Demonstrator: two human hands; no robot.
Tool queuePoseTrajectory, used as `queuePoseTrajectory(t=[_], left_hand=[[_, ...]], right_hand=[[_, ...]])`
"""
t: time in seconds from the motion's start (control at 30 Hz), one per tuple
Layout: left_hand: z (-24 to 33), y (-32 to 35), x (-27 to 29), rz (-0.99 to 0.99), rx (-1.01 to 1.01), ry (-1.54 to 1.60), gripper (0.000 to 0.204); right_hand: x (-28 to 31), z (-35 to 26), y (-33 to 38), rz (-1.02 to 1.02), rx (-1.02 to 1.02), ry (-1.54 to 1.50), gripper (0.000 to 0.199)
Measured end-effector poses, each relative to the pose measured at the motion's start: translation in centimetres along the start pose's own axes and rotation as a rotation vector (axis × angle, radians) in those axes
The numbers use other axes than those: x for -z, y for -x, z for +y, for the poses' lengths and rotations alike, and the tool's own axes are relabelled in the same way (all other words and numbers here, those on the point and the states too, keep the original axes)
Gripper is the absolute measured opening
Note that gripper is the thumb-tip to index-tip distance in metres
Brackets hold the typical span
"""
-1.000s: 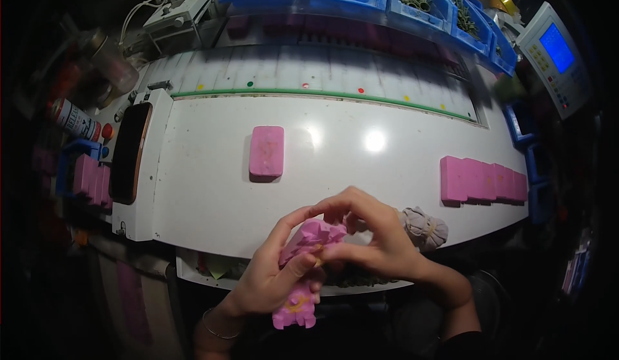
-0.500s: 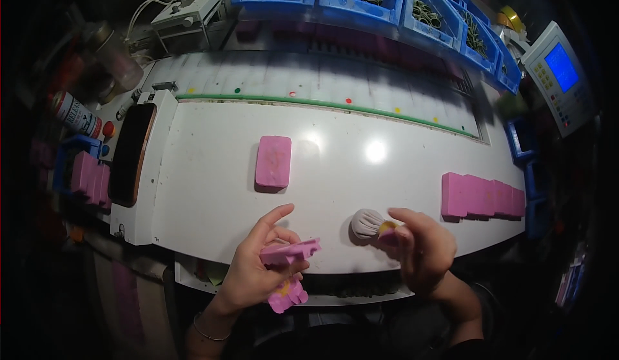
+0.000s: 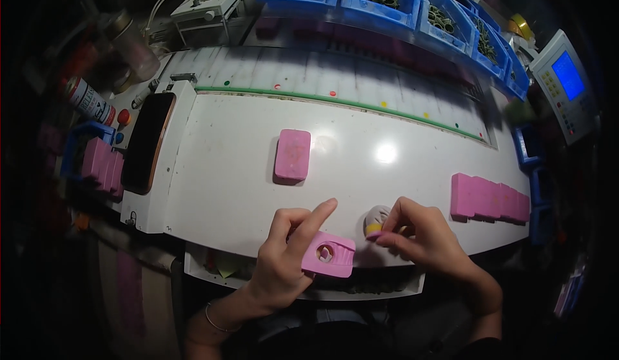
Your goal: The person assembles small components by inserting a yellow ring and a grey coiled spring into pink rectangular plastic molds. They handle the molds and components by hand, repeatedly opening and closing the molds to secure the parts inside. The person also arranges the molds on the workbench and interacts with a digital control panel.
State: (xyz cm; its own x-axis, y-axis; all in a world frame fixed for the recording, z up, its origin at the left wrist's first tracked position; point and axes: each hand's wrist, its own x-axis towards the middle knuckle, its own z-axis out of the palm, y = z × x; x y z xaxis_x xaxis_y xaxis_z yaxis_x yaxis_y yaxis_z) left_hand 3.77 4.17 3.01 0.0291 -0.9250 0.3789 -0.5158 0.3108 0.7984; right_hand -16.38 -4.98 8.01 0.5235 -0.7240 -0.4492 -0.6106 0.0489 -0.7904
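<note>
My left hand grips a pink rubber mould half between thumb and fingers, its index finger stretched forward. The mould's face is turned up, showing a round cavity and a ribbed channel along one side. To its right, my right hand is closed at the neck of a whitish cloth pouch. The pouch has a gathered, rounded body, a yellow band and a pink end at my fingertips. Beyond my left hand a pink block-shaped mould lies on the white worktable.
Several pink moulds stand in a row at the right; others sit at the left by a phone. Blue bins with small dark green pieces line the back. A control panel stands right. An open drawer lies below the table edge.
My left hand has turned the mould half face up; the second pink piece beneath it no longer shows. My right hand has closed on the pouch's neck. The view has shifted slightly.
</note>
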Motion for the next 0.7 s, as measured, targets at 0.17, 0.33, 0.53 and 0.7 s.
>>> queuePoseTrajectory(t=[0.17, 0.33, 0.53, 0.7], left_hand=[[0.0, -0.5, -0.8, 0.022, -0.214, -0.097, 0.062], [-0.4, -0.8, -0.8, -0.069, -0.374, -0.163, 0.058], [0.1, -1.4, -1.4, -0.113, -0.427, -0.177, 0.055], [0.7, -1.7, -1.7, -0.197, -0.357, -0.273, 0.053]], right_hand=[[-1.9, 0.3, -0.1, -0.14, 0.262, -0.335, 0.016], [-2.7, 0.5, -1.0, -0.259, 0.081, -0.419, 0.019], [-4.1, 1.6, -0.6, -0.217, 0.139, -0.559, 0.017], [-3.6, 2.4, -1.0, -0.262, 0.024, -0.521, 0.019]])
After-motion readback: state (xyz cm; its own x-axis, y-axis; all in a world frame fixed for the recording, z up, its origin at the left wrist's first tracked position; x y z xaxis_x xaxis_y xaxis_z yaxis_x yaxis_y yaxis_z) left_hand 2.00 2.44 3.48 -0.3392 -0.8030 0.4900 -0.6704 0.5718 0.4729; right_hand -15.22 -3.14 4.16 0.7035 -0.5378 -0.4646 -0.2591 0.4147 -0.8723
